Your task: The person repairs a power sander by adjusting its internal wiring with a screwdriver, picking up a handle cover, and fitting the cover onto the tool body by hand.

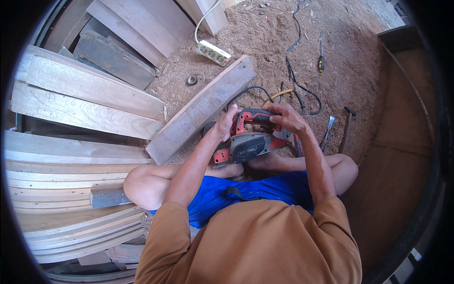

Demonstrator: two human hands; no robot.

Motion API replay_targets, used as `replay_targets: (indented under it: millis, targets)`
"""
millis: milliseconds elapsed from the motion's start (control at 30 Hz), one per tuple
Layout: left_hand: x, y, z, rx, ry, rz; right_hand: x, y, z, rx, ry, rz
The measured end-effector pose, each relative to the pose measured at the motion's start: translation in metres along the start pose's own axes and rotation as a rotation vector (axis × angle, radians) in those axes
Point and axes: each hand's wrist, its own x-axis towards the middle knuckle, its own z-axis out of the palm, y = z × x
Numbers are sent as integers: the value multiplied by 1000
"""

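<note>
A red and black electric planer (pixel 249 147) is held over my crossed legs, tilted with its dark side cover facing up. My left hand (pixel 227 124) grips its left end, thumb up along the body; part of those fingers is hidden behind it. My right hand (pixel 286 117) is closed at the right end of the planer's handle, fingertips pressed on it. Just beyond the planer, a thick wooden plank (pixel 203 106) lies slanted on the ground. A black cord (pixel 255 88) loops behind the tool.
Stacked boards (pixel 75 161) fill the left side. A white power strip (pixel 213 52) and a tape roll (pixel 192 80) lie beyond the plank. At right are a screwdriver (pixel 321 61), a chisel (pixel 327 132) and a hammer (pixel 348 128), beside a large brown panel (pixel 402 142). Shavings cover the ground.
</note>
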Motion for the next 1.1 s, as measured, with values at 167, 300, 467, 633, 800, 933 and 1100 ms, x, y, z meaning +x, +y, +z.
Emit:
replay_targets:
  millis: [167,300,467,633,800,933,1100]
  targets:
    - [0,-1,0,24,45,-9,-2,-5,3,-40,31,-53]
    - [-4,6,16,2,77,-16,-6,4,3,204,67,-126]
    - [-5,8,15,46,130,-17,-6,6,-5,108,111,-35]
    - [-5,5,6,43,70,-14,-7,4,-3,116,100,-11]
    - [-5,4,6,146,99,-4,-7,0,-1,65,104,-21]
    - [0,0,1,172,108,-2,-4,5,-2,-21,145,-17]
    - [7,-6,-10,210,114,-22,1,14,-8,-216,184,-122]
